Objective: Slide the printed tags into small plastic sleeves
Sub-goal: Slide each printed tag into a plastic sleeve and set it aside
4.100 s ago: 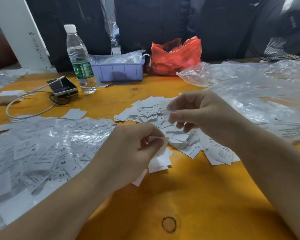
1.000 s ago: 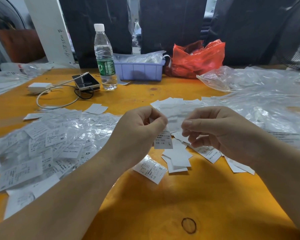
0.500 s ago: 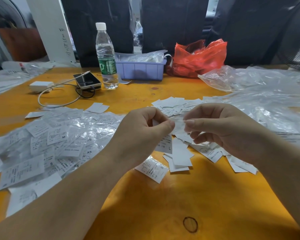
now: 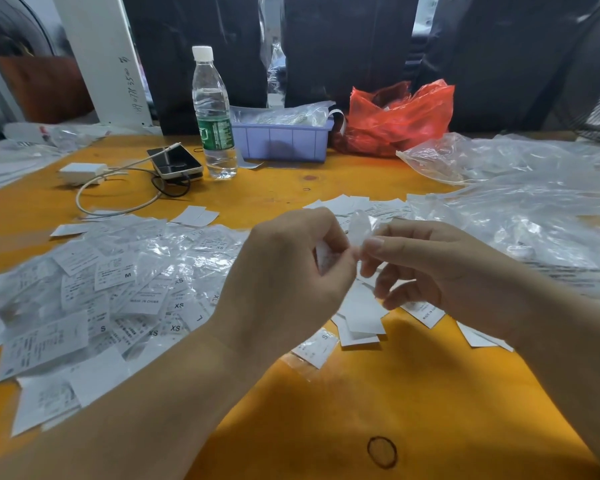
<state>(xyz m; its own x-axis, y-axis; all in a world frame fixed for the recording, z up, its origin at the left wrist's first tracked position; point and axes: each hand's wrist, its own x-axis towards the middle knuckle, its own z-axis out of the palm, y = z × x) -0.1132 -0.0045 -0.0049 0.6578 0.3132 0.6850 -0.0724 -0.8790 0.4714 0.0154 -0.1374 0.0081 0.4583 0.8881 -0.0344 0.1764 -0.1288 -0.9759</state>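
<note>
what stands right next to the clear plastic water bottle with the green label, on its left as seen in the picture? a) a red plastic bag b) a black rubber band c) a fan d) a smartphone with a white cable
d: the smartphone with a white cable plugged in lies on the orange table just left of the clear plastic water bottle; the lilac plastic bin sits on the bottle's other side.
</note>
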